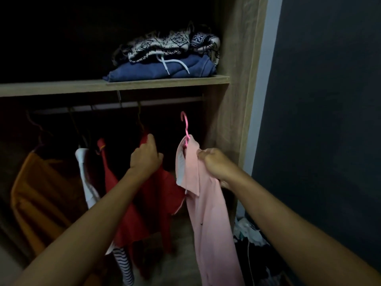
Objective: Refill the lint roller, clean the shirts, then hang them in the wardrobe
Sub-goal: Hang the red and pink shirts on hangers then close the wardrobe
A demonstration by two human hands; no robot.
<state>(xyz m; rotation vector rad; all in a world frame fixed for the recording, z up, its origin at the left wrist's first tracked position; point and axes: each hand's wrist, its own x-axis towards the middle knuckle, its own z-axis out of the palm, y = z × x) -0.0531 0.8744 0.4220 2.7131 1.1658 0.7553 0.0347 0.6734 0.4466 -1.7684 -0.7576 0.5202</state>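
The pink shirt [208, 213] runs off the bottom edge; its hanger [185, 124] shows only the hook. Darkness hides the space above the shelf [61, 87].

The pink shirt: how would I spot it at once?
Find the wooden shelf and the rail beneath it. Right of the red shirt, the right hand grips the pink shirt. Only it is pale pink, its pink hanger not yet on the rail.
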